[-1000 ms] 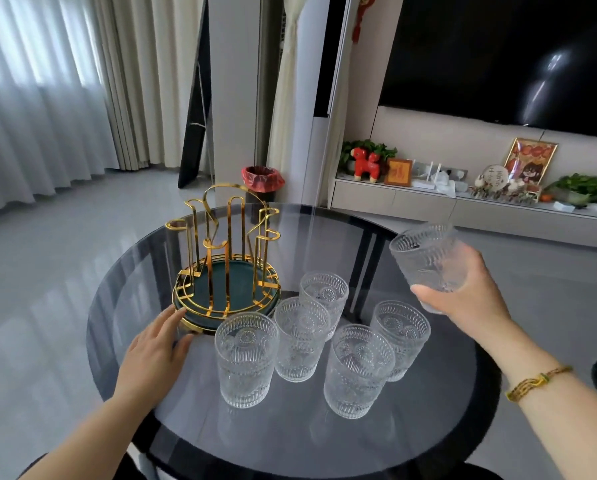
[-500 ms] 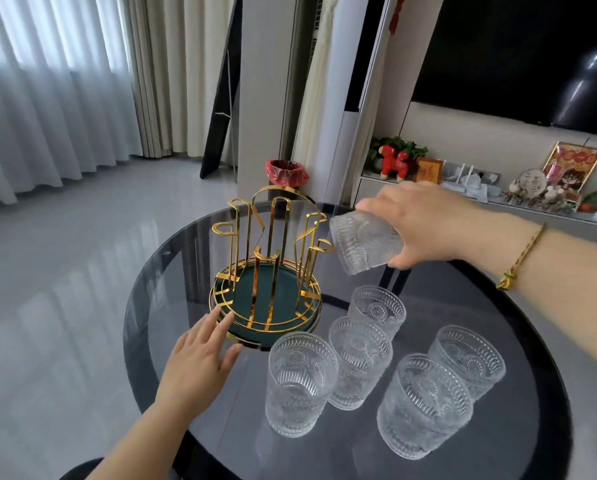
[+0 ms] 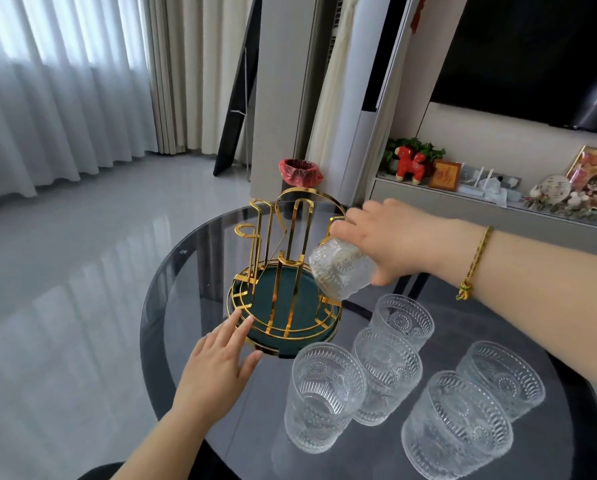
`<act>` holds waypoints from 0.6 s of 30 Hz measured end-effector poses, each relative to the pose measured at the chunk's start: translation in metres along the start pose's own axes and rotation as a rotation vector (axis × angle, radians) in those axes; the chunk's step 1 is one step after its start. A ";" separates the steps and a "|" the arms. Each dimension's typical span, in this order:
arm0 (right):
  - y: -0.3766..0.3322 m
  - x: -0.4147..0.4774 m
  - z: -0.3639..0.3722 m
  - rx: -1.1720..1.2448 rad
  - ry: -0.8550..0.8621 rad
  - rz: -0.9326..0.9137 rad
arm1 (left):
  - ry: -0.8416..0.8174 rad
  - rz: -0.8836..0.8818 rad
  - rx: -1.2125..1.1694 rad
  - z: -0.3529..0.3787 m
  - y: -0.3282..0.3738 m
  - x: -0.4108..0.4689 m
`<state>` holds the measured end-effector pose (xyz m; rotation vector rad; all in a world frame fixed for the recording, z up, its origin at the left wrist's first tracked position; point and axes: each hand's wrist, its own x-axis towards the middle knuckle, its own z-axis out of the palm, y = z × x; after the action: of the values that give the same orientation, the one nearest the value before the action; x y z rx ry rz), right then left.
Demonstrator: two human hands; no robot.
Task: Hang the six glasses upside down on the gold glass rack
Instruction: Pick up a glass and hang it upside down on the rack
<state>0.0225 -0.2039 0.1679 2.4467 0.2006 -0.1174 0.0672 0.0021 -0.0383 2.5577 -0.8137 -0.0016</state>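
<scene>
The gold glass rack (image 3: 279, 237) with a dark green base stands on the round dark glass table (image 3: 193, 271). My right hand (image 3: 390, 237) grips an embossed clear glass (image 3: 342, 271), tipped mouth-down and leftward over the rack's right side, against one of its prongs. My left hand (image 3: 221, 358) lies flat on the table with its fingertips touching the rack's front-left rim. Several more embossed glasses stand upright to the right of the rack, the nearest ones being a front-left glass (image 3: 321, 393) and a front-right glass (image 3: 456, 424).
The table's edge curves close on the left and near side. Beyond it lie a grey tiled floor, a bin with a red liner (image 3: 300, 173), white curtains, and a low shelf (image 3: 498, 209) with ornaments under a dark screen.
My right hand carried the glass leftward from above the table's right side, turned it over and lowered it onto the rack's right side. My left hand stayed at the rack's base.
</scene>
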 end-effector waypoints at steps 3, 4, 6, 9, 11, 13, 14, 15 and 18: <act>0.003 -0.001 0.002 0.327 0.000 0.061 | -0.003 -0.010 0.015 0.000 0.001 0.000; 0.004 -0.002 0.003 0.449 0.003 0.089 | -0.007 -0.013 0.023 0.000 0.002 0.001; 0.004 -0.004 0.006 0.653 0.028 0.154 | -0.021 -0.020 0.027 0.000 0.002 0.001; -0.001 -0.004 0.013 0.884 0.087 0.266 | -0.034 -0.021 0.020 0.000 0.003 0.002; -0.004 -0.002 0.020 0.986 0.128 0.325 | -0.036 -0.024 0.021 0.000 0.003 0.002; -0.006 0.001 0.026 1.071 0.169 0.382 | -0.037 -0.022 0.021 0.000 0.003 0.002; -0.007 0.002 0.030 1.104 0.186 0.412 | -0.035 -0.018 0.020 0.001 0.002 0.002; -0.009 0.004 0.033 1.131 0.203 0.444 | -0.032 -0.012 0.019 0.001 0.001 0.002; -0.012 0.007 0.042 1.213 0.281 0.528 | -0.031 -0.005 0.014 0.003 0.001 0.002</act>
<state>0.0257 -0.2206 0.1270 3.5987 -0.5740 0.4794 0.0684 -0.0009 -0.0408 2.5790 -0.8212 -0.0376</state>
